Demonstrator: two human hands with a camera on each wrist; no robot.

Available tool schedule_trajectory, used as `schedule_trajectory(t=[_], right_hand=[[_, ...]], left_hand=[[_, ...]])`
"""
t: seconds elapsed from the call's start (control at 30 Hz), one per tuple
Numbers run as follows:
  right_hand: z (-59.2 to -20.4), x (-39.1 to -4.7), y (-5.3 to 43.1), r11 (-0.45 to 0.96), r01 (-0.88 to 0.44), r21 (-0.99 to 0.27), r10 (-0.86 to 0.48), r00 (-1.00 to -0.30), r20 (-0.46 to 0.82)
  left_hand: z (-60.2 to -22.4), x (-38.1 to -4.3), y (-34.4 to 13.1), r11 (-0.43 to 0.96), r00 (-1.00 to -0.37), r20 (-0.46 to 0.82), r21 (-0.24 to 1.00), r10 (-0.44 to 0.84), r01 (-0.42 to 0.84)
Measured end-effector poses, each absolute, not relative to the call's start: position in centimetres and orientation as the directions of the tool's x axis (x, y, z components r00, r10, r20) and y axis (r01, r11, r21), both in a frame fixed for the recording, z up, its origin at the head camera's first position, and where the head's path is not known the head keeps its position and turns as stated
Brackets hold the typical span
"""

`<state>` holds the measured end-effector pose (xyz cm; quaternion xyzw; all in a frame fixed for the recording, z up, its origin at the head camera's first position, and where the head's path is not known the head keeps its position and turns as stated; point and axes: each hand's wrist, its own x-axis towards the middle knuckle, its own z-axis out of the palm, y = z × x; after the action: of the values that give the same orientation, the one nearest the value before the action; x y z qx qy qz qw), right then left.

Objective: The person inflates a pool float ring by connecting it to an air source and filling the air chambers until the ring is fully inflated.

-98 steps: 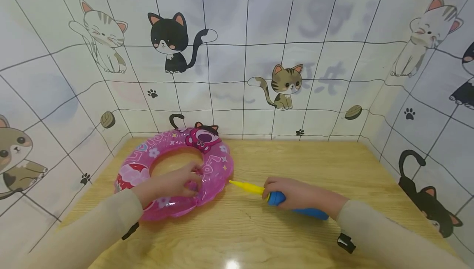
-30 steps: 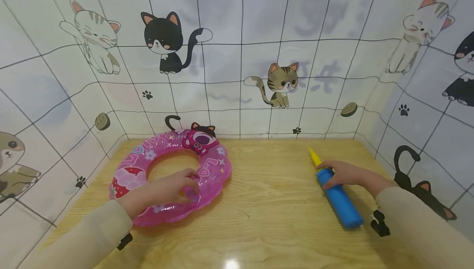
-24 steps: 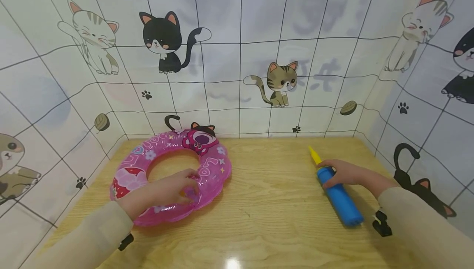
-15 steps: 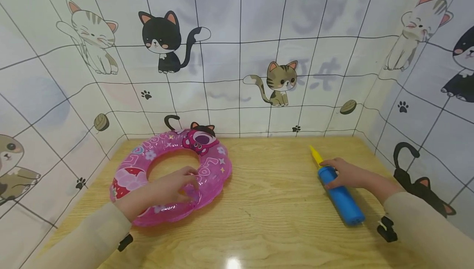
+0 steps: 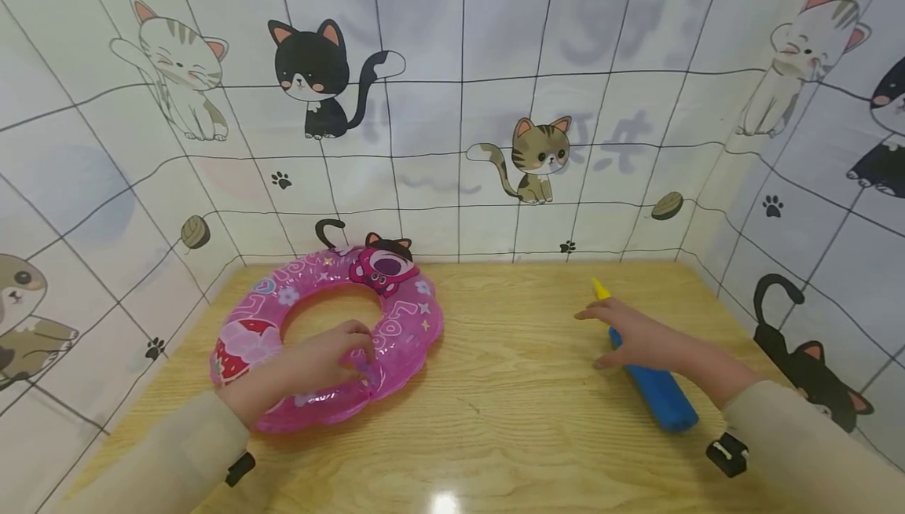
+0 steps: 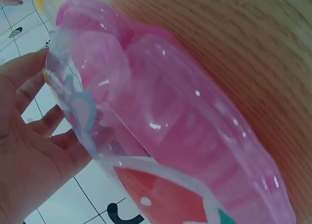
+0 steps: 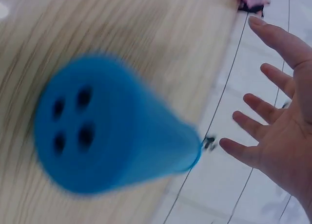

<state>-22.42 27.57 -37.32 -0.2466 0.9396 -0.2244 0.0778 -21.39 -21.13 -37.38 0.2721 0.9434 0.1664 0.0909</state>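
A pink inflatable swim ring [image 5: 417, 341] lies at the left of the table. My left hand [image 5: 321, 361] is on its near inner side, fingers curled down at the vinyl around a small clear part that looks like the valve. In the left wrist view, fingertips go behind the clear edge of the swim ring [image 6: 165, 102], so their exact grip is partly hidden. A blue hand pump [image 5: 661, 396] with a yellow nozzle [image 5: 600, 289] lies at the right. My right hand [image 5: 646, 341] hovers over it with fingers spread, apart from the pump [image 7: 112, 126] in the right wrist view.
The wooden table [image 5: 495, 435] is enclosed at the back and sides by white cloth walls [image 5: 431, 121] with cat prints and grid lines. The ring's far side is close to the back wall.
My right hand first swings the pump from beside the ring to the right of the table, lays it down, then lets go and lifts. My left hand stays at the ring.
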Motion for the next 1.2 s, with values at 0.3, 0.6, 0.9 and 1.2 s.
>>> schedule_trajectory(t=[0.3,0.6,0.9,1.2], right_hand=[[-36.8,-20.9,22.3,0.689,-0.546,-0.476,-0.631,-0.776,-0.022],[-36.0,-19.6,17.7,0.621,-0.656,-0.428,-0.72,-0.694,0.02],[-36.5,-19.7,14.3,0.546,-0.755,-0.364,-0.782,-0.615,0.101],[-37.6,-20.1,11.2,0.369,-0.903,-0.219,-0.837,-0.426,0.343]], left_hand=[[-37.6,-20.9,-20.7,0.807,-0.851,-0.073,0.368,0.52,0.462],[-38.1,-20.5,-20.5,0.802,-0.849,-0.041,0.356,0.526,0.48],[-38.4,-19.5,-19.3,0.738,-0.836,0.05,0.443,0.546,0.508],[-38.9,-19.2,-17.8,0.643,-0.839,0.063,0.613,0.54,0.46]])
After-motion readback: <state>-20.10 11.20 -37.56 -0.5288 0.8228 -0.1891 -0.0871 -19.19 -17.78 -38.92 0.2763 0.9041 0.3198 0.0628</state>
